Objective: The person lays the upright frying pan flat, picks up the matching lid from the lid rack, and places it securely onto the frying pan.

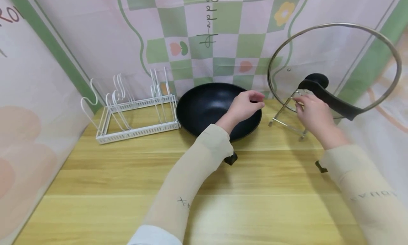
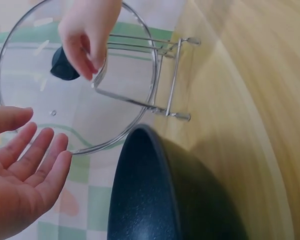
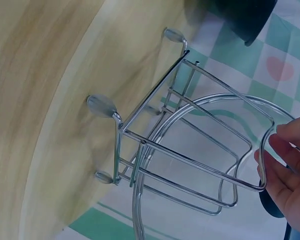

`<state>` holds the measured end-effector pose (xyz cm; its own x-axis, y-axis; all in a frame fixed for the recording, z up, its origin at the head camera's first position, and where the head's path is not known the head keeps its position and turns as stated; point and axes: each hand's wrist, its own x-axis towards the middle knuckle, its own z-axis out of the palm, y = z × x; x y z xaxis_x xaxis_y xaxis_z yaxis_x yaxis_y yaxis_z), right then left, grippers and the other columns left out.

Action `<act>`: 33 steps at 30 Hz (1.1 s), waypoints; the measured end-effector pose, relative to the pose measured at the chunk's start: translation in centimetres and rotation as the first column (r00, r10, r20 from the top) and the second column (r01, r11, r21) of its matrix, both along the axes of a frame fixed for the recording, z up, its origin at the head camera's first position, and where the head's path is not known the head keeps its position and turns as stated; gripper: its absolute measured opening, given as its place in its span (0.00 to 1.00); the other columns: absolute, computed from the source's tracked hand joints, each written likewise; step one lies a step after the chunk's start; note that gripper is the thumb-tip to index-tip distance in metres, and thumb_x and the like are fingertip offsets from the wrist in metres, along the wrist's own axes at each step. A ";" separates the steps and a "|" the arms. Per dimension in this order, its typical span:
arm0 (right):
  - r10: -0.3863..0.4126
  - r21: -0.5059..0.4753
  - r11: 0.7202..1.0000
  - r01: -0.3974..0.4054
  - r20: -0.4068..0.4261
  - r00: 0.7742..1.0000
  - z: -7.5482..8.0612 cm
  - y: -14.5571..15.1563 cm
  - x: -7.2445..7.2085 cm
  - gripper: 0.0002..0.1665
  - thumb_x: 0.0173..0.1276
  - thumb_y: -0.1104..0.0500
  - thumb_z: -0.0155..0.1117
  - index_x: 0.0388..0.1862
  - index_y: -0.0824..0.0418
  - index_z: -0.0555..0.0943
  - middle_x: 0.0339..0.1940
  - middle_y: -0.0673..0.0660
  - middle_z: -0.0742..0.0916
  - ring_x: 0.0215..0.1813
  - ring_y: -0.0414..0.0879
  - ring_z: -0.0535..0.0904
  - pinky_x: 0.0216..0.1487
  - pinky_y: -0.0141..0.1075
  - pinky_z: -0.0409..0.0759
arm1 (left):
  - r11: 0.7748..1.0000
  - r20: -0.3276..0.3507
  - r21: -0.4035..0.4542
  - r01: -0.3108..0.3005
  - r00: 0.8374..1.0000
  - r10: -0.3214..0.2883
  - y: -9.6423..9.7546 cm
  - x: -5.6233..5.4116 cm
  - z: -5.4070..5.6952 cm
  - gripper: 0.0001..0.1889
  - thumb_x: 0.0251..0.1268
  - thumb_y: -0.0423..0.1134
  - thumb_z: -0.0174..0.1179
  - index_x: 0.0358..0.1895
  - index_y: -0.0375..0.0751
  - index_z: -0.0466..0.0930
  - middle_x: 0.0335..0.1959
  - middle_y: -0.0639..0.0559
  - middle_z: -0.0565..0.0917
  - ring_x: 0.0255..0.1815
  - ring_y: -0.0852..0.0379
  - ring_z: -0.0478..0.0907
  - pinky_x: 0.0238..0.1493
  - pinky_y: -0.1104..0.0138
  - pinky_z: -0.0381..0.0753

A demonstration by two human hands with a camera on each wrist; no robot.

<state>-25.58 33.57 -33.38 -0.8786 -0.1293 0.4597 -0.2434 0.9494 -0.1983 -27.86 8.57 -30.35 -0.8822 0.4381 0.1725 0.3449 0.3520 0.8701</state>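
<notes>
A silver wire lid rack (image 1: 288, 105) stands at the right of the table, with a large glass lid (image 1: 344, 53) upright in it. The lid has a metal rim and a black knob (image 2: 65, 65). My right hand (image 1: 315, 115) pinches the rack's top wire loop (image 3: 262, 160) between thumb and fingers, as the right wrist view shows. Over the right side of a black wok (image 1: 204, 103) hovers my left hand (image 1: 243, 105). Its fingers are loosely extended and hold nothing in the left wrist view. The wok's handle (image 1: 231, 159) points toward me, partly covered by my sleeve.
Left of the wok, close to its rim, is a white rack (image 1: 138, 135) with upright wire dividers. A long black curved piece (image 1: 334, 99) lies across the lid. A small dark object (image 1: 321, 166) shows beside my right sleeve. Printed cloth (image 1: 197, 21) hangs behind the wooden table (image 1: 127, 188).
</notes>
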 end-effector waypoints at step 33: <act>-0.146 0.062 0.989 0.137 0.184 0.972 1.9 -0.3 -1.3 0.21 0.77 0.67 0.47 0.61 0.66 0.82 0.51 0.80 0.81 0.26 0.67 0.77 0.27 0.58 0.76 | 0.973 0.048 -0.198 -0.118 0.990 0.130 8.9 1.2 -5.0 0.25 0.70 0.41 0.65 0.70 0.50 0.77 0.65 0.60 0.81 0.60 0.65 0.77 0.56 0.77 0.72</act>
<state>-26.84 33.31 -31.51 -0.9596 -0.0152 0.2809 -0.0684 0.9812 -0.1807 -26.64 17.46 -35.34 -0.9378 0.3448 0.0401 0.2374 0.5527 0.7988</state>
